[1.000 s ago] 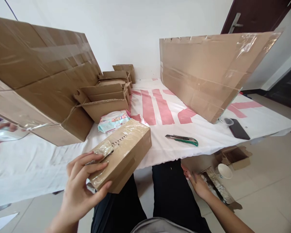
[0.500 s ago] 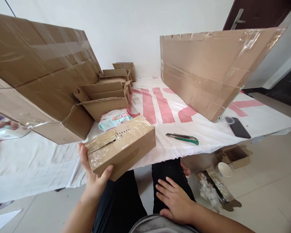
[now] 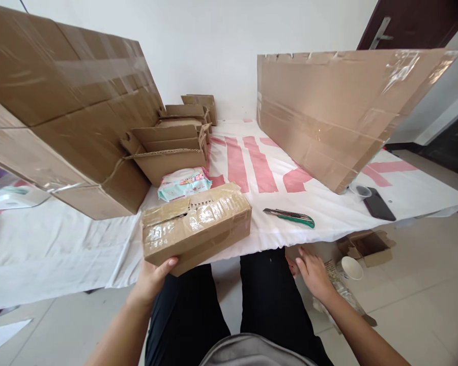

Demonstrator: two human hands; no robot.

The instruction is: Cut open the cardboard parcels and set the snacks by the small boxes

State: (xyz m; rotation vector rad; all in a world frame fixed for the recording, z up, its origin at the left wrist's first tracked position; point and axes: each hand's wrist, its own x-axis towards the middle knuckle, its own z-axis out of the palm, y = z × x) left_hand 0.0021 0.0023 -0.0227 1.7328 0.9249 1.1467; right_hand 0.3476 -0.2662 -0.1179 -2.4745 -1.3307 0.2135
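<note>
A taped cardboard box lies at the table's front edge, its near side jutting past the edge. My left hand grips its lower left corner, thumb on the front face and the other fingers hidden beneath. To the right, past my knee and below the tabletop, my right hand hangs in the air with fingers apart and nothing in it. On the cloth right of the box lies a utility knife with a green handle. Directly behind the box sits a pack of wipes.
Large cardboard panels stand at left and right. Open cardboard boxes line the left panel. A phone and a clear cup are at right. On the floor are a paper bowl and an opened box.
My right hand has left my thigh and moved up and to the right, beyond the knee. The box has levelled slightly, and my left hand's grip has shifted lower on its corner.
</note>
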